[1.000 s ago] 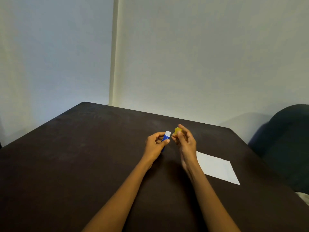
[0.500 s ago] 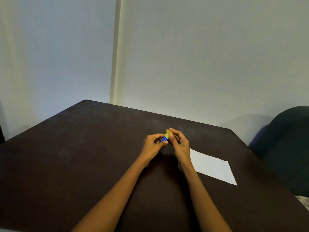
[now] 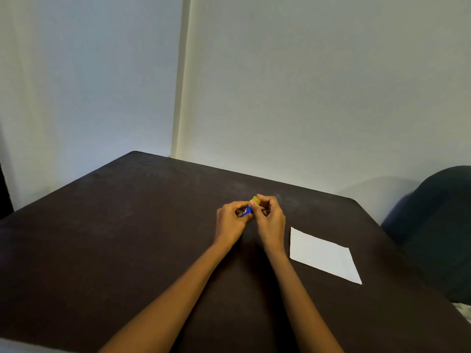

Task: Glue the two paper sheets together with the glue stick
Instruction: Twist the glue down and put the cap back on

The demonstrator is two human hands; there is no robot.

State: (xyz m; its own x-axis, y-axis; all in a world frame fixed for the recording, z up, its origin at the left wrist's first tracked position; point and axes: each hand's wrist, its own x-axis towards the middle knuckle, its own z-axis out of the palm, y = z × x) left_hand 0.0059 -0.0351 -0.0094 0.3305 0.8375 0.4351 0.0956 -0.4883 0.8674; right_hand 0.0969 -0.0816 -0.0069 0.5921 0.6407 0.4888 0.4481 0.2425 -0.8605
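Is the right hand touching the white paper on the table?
Apart. The head view shows the right hand up at the glue stick, with a strip of dark table between it and the white paper.

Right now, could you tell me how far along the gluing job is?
Seemingly finishing up. The paper lies flat on the table as what looks like a single piece, so the sheets may already be joined, though no seam is visible. The left hand holds the blue glue stick while the right hand fits its yellow cap. Remaining: set the stick down.
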